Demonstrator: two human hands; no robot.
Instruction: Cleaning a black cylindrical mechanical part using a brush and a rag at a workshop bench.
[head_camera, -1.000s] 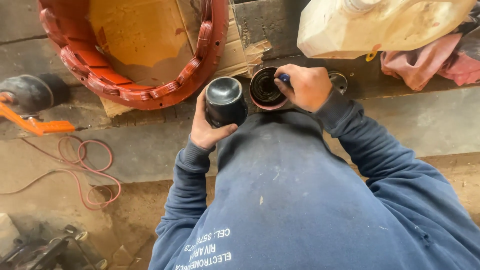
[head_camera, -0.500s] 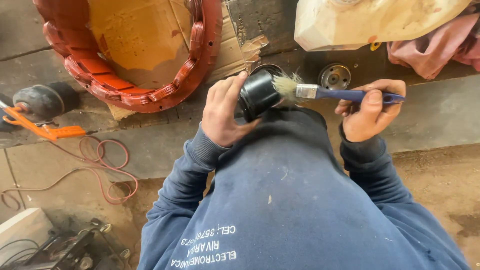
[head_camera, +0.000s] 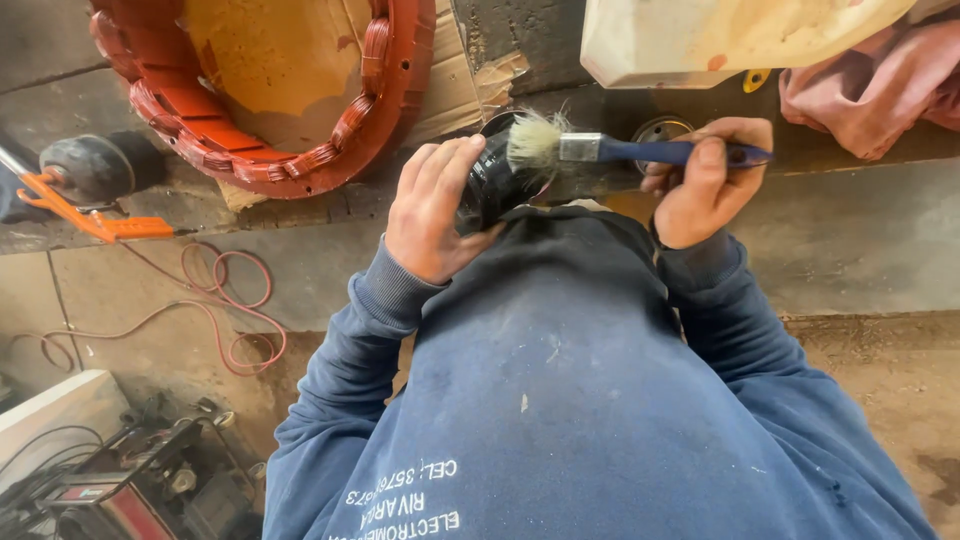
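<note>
Left hand (head_camera: 432, 212) wrapped around a black cylindrical part (head_camera: 492, 185), held up just in front of the chest. Right hand (head_camera: 706, 186) closed on the blue handle of a paintbrush (head_camera: 610, 150), bristles touching the part's upper end (near the rim, as far as can be seen). Behind, a large red wound stator (head_camera: 300, 150); beside the brush, a small round tin (head_camera: 660, 130). Risks, probably: glossy part slipping from a one-handed grip; drips onto the blue sweatshirt (head_camera: 570, 400) from an overloaded brush.
</note>
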